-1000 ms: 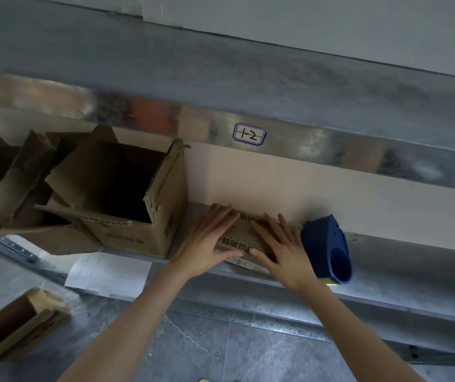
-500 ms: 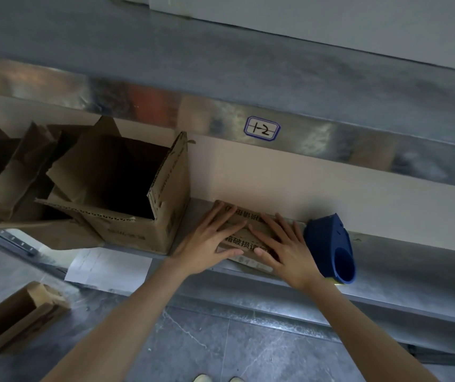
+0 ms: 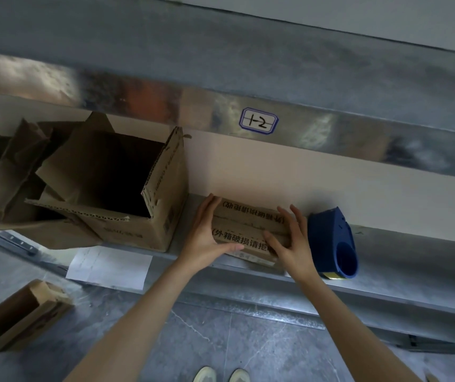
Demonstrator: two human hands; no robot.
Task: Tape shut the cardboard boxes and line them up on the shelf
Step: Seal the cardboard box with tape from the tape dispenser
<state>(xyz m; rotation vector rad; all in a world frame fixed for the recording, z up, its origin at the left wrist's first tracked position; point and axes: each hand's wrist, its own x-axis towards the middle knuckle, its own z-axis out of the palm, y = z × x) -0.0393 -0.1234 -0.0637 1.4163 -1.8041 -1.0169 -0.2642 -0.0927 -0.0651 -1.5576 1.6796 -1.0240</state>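
At waist height before the person runs the metal shelf (image 3: 386, 274), crossing the view from nine o'clock down to four o'clock. The biggest thing on it is the large open box (image 3: 127, 194) at ten o'clock, its flaps standing up and its dark inside showing, so it is not yet taped. Further toward nine o'clock sit the torn boxes (image 3: 5, 172), flaps crumpled; how many there are cannot be told from this angle. Down on the floor at eight o'clock lies a floor box (image 3: 19, 315) on its side, mouth open, with a white paper sheet (image 3: 107, 267) beside the shelf's edge.

Just right of centre, at the shelf's front lip, is the small box (image 3: 248, 230), flaps folded down and meeting at a seam between two lines of print. At three o'clock of it, just beside it, stands the blue tape dispenser (image 3: 333, 241), probably parked there to be within reach.

The left hand (image 3: 207, 238) lies along the box's nine o'clock side, fingers straight, thumb across the top. The right hand (image 3: 295, 246) mirrors it at the three o'clock side, fingers spread. Both seem to press inward to keep the flaps closed and the box square. No tape shows on the seam. Overhead at twelve o'clock a label (image 3: 259, 123) reads "1-2".
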